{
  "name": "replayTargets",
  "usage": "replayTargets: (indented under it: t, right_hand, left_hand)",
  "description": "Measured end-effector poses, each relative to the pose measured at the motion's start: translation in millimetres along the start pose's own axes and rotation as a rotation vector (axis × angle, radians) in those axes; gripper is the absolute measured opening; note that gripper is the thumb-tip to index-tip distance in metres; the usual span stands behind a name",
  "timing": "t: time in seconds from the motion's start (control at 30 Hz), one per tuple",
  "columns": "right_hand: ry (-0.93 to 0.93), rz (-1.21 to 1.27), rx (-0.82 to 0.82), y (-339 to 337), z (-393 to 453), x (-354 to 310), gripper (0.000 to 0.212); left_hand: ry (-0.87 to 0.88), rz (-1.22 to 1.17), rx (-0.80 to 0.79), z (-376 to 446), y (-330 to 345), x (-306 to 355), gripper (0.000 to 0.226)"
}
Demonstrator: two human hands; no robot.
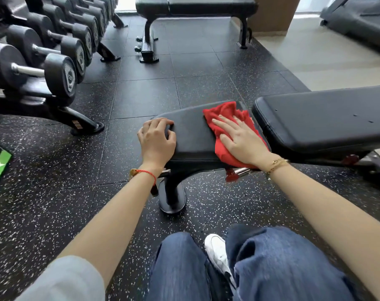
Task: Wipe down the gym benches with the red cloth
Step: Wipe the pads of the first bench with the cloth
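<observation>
Dumbbell rack (39, 61) far left of left grip (157, 139), well apart, open speckled floor (60, 192) between. Left grip: fingers curled over the left edge of seat pad (191, 135), thumb on top, clamped on pad. Bare pad surface between grips. Right grip (239, 142): fingers spread flat, pressing red cloth (223, 114) onto the pad's right end; cloth overhangs near edge. Just right of it: narrow gap, then back pad (321, 118). Second bench (195, 6) beyond both grips, clear floor before it.
</observation>
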State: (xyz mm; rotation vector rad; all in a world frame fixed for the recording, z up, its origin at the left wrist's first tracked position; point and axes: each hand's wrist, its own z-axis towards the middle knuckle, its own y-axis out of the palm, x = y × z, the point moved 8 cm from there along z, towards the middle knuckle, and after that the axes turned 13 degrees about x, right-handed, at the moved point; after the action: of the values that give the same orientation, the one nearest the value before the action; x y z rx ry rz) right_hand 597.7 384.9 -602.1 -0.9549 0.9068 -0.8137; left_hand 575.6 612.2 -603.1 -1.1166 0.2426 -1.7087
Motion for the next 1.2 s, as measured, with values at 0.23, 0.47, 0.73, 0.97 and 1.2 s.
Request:
replayTargets:
  t: [0.23,0.47,0.73,0.97,1.2]
  right_hand:
    - [0.19,-0.026,0.001,5,28,3,0.051]
    - [-0.043,0.114,0.069,-14,6,-11,0.047]
    - [-0.137,0.176,-0.027,-12,1,3,0.049]
    - [-0.058,0.087,-0.063,-14,0,31,0.053]
    - [-0.201,0.249,0.035,-27,-12,46,0.051]
  left_hand:
    - [-0.024,0.009,0.023,0,2,1,0.026]
    - [-0.006,0.081,0.032,0,5,5,0.025]
    - [0.013,0.103,0.021,-14,9,55,0.029]
    - [0.024,0.067,0.064,-31,34,116,0.032]
    - [-0.058,0.192,0.074,-38,57,109,0.027]
